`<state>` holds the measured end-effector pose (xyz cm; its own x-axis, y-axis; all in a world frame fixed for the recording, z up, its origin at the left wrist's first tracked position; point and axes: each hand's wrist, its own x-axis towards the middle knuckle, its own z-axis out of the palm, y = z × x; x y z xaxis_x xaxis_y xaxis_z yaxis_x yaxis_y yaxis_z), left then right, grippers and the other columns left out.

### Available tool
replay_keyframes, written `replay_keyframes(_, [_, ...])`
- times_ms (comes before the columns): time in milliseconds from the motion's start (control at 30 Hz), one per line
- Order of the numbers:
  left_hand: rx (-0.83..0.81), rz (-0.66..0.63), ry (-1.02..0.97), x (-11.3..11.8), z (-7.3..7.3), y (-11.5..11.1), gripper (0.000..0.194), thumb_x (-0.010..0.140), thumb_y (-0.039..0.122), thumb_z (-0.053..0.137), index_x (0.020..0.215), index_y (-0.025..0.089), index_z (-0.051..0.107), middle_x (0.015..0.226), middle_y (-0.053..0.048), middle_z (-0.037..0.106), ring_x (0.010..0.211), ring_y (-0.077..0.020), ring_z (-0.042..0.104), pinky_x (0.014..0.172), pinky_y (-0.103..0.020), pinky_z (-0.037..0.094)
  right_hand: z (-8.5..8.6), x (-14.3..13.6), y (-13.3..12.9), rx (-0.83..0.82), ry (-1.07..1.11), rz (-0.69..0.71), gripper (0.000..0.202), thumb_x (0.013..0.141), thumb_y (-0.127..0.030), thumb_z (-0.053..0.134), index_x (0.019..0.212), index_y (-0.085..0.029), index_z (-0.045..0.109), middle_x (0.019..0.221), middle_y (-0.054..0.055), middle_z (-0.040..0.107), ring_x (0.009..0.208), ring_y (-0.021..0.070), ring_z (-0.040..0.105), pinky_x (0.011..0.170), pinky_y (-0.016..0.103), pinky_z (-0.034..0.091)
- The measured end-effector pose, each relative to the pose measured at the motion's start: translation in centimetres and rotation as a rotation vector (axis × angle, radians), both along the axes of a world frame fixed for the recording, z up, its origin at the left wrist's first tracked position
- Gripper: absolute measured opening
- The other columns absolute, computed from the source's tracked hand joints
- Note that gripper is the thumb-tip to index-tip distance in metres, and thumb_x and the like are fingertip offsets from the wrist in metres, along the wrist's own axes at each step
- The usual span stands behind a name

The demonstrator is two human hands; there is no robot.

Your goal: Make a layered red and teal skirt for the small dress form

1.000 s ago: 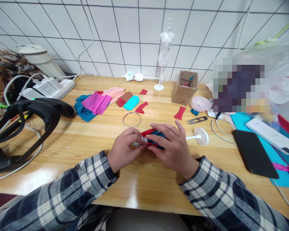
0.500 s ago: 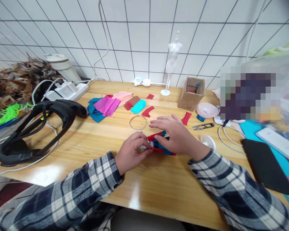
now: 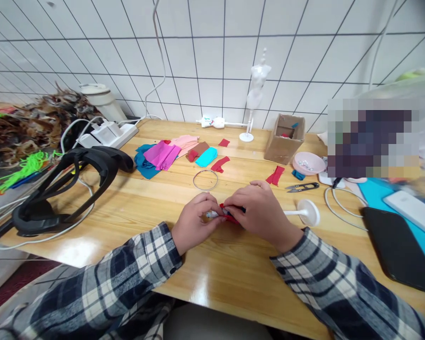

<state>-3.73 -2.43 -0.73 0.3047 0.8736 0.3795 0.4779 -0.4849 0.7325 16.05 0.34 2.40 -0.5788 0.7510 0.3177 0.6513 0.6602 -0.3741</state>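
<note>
A small white dress form lies sideways under my hands, its round base (image 3: pixel 309 213) out to the right and its stand rod passing beneath my right hand. Red and blue cloth (image 3: pixel 230 218) is wrapped about its body, mostly covered by my fingers. My left hand (image 3: pixel 198 218) is closed, thumb and fingers pinching the left end of the cloth by the form's top. From the right, my right hand (image 3: pixel 260 212) curls over the same cloth with its fingertips closed on it. A thin metal ring (image 3: pixel 205 180) lies just beyond my left hand.
Behind stand another dress form (image 3: pixel 258 87) and a cardboard box (image 3: pixel 285 139). Fabric pieces (image 3: pixel 163 155) lie back left; a pink bowl (image 3: pixel 309 163) and thread snips (image 3: pixel 302 187) lie right. A black headset (image 3: pixel 71 189) sits left, a black phone (image 3: pixel 403 248) far right.
My right hand has lowered and its spread fingers have closed on the cloth, covering most of the blue. More of the white base and rod now shows. My left hand keeps its pinch.
</note>
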Motion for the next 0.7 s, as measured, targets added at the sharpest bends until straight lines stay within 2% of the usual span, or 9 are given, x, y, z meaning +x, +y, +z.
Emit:
replay_keyframes(200, [-0.016,-0.008,-0.002,0.1,-0.1,0.0,0.002,0.080,0.018,0.071,0.080,0.019,0.070,0.086,-0.003,0.062,0.083,-0.0146,0.060,0.077,-0.028,0.051,-1.3,0.2,-2.0,0.076,0.073,-0.051,0.013,0.090,-0.023,0.061,0.089,-0.026,0.074,0.088,0.001,0.074,0.083,0.0176,0.061,0.085,0.037,0.034])
replay_keyframes(400, [-0.030,-0.016,0.001,0.1,0.1,-0.2,0.003,0.079,0.017,0.070,0.081,0.020,0.070,0.086,-0.003,0.061,0.082,-0.0149,0.060,0.075,-0.028,0.051,-1.8,0.3,-1.8,-0.008,0.213,-0.063,0.011,0.089,-0.024,0.063,0.090,-0.025,0.074,0.087,0.001,0.072,0.081,0.0171,0.062,0.076,0.033,0.040])
replay_keyframes(600, [-0.034,0.002,0.003,0.1,0.0,-0.3,0.004,0.080,0.018,0.070,0.084,0.020,0.068,0.087,-0.003,0.062,0.083,-0.0156,0.061,0.076,-0.029,0.052,-2.3,0.4,-1.7,-0.012,0.263,-0.016,0.011,0.085,-0.021,0.064,0.088,-0.024,0.074,0.088,0.002,0.071,0.082,0.0176,0.062,0.077,0.034,0.042])
replay_keyframes(700, [-0.028,0.009,0.007,0.1,0.0,-0.2,0.005,0.079,0.016,0.069,0.084,0.019,0.069,0.088,-0.003,0.062,0.083,-0.0150,0.061,0.075,-0.027,0.051,-2.1,0.6,-1.6,-0.042,0.261,0.005,0.011,0.085,-0.027,0.065,0.091,-0.023,0.073,0.089,0.003,0.071,0.083,0.0185,0.062,0.078,0.035,0.043])
